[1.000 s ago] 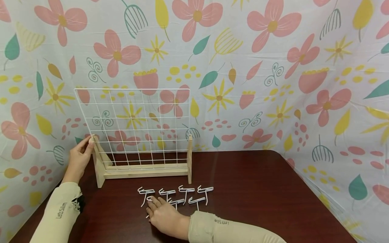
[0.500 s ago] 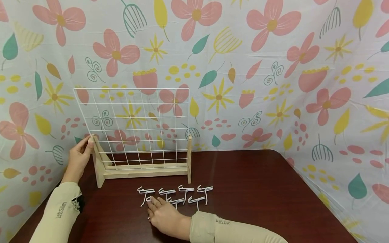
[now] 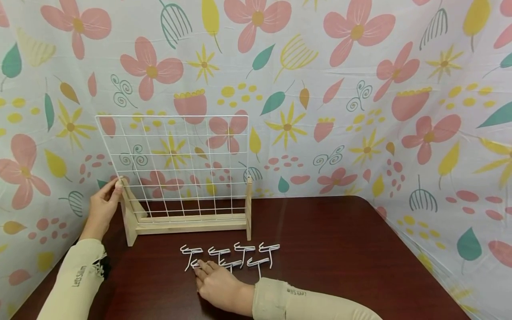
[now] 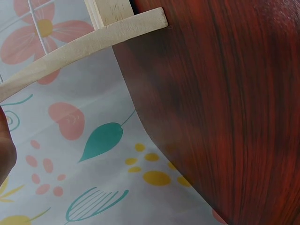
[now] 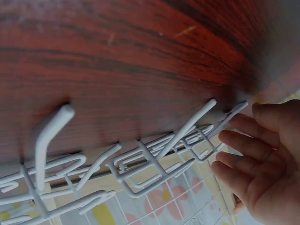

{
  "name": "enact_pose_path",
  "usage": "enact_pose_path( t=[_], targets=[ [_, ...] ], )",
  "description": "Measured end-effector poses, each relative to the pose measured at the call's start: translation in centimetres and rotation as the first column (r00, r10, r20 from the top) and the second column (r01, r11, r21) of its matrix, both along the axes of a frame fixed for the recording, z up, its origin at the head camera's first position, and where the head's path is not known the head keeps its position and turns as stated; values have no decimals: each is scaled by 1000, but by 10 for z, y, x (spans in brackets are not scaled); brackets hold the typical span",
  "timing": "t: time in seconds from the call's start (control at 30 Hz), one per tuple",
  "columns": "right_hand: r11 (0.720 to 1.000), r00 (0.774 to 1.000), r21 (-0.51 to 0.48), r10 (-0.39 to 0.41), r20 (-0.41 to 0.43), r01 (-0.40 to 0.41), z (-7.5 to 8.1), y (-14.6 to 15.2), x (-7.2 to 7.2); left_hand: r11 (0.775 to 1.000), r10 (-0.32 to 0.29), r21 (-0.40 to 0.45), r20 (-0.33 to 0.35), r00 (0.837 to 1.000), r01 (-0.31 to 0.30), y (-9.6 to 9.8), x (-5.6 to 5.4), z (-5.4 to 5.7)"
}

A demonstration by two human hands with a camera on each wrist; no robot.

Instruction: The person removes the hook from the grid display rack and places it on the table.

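Note:
A white wire grid panel (image 3: 172, 116) stands upright in a light wooden stand (image 3: 192, 227) on the left side of the table. With thumb and fingers, my left hand (image 3: 103, 200) holds the top of the stand's left upright. Several white wire hooks (image 3: 192, 250) lie in two rows in front of it. My right hand (image 3: 220, 286) is at the front row's left end, its slightly bent fingers touching the leftmost hook and partly hiding it. In the right wrist view, the fingers (image 5: 239, 176) lie beside that hook's prong, with no pinch visible.
The dark red-brown table (image 3: 332, 249) has a rounded far right corner. A flower-patterned cloth (image 3: 304, 66) hangs behind and on both sides of the table. The table's left edge runs close to the stand in the left wrist view.
My right hand has shifted very slightly right, and the prong tip under its palm has gone out of sight. The left hand keeps its hold on the upright.

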State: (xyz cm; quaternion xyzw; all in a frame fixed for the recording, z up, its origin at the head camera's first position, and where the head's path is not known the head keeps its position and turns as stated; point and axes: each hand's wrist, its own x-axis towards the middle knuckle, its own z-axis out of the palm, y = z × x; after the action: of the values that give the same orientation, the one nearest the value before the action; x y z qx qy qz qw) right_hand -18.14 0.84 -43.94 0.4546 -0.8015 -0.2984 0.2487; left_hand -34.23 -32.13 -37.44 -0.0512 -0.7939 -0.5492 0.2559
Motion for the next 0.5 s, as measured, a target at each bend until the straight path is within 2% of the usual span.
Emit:
enact_pose_path(
  t=[0.27,0.4,0.5],
  targets=[
    [994,995,-54,96,-10,-97,8,7,1,1000,-16,10,-8,1000,16,1,3,2],
    [980,992,-151,127,-11,-127,12,19,3,999,37,-32,-8,999,-37,7,8,5],
    [952,989,-272,145,3,-138,13,33,2,993,115,-35,36,993,-114,12,13,8]
  ],
)
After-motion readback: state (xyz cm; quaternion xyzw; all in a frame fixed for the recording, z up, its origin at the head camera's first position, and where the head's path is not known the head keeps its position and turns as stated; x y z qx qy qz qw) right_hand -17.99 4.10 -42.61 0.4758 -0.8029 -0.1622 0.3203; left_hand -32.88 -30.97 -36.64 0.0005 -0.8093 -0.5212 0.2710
